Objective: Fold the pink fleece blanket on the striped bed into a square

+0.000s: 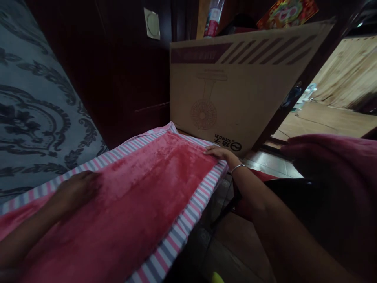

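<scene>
Rested the left hand (pixel 75 190) open, palm down, on the reddish-pink plush blanket (pixel 126 212); set the right hand (pixel 218 152) near the far right corner of the striped cloth sheet (pixel 185 221), cannot tell if pinching. Had the blanket mostly flat, slightly rumpled.

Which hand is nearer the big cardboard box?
The right hand, on the pink cloth near the box; the left hand is on the cloth too, but farther back.
</scene>
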`<state>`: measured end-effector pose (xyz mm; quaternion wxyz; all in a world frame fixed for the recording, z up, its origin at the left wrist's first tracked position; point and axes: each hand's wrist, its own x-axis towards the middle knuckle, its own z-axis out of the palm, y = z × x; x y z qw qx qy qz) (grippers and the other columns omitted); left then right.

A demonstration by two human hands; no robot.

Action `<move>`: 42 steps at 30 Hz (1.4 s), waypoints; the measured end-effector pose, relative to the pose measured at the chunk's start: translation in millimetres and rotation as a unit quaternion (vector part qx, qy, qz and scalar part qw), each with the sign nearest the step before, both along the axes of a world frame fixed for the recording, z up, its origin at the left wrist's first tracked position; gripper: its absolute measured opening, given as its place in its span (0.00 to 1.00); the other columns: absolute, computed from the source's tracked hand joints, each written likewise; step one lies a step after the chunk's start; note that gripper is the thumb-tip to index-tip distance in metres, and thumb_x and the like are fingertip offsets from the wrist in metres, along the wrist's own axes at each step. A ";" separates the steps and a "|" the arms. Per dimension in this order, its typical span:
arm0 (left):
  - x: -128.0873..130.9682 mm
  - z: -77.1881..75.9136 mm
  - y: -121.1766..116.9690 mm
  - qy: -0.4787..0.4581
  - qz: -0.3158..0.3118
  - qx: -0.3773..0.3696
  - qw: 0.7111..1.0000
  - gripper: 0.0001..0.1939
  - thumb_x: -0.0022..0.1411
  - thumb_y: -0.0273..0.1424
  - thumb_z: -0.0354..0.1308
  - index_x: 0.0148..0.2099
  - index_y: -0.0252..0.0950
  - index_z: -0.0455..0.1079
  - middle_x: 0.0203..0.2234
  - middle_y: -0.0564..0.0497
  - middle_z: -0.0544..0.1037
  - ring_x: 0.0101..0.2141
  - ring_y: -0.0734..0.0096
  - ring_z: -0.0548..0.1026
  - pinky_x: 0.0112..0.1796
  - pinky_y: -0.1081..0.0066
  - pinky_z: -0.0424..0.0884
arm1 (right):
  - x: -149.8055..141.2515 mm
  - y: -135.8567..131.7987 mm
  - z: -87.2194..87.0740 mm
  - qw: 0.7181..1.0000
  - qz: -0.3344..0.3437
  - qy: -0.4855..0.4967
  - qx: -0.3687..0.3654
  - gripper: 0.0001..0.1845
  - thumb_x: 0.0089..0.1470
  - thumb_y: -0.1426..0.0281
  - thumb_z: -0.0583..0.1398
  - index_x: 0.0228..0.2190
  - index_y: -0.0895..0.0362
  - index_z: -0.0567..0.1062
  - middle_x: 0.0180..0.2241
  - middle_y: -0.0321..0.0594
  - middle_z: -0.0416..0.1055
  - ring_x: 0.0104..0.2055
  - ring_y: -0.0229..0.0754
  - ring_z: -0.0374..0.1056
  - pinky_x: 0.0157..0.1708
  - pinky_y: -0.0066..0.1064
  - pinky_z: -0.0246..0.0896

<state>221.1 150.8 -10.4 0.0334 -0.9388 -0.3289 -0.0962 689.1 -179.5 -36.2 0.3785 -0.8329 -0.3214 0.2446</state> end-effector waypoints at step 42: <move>128.9 -3.0 -42.1 -0.019 0.133 -0.031 0.990 0.24 0.70 0.38 0.34 0.50 0.33 0.67 0.42 0.36 0.78 0.39 0.51 0.78 0.40 0.59 0.71 | -17.7 -11.4 -43.6 0.990 -0.046 -0.086 0.103 0.11 0.52 0.66 0.64 0.36 0.54 0.70 0.36 0.38 0.73 0.39 0.46 0.68 0.35 0.28 0.62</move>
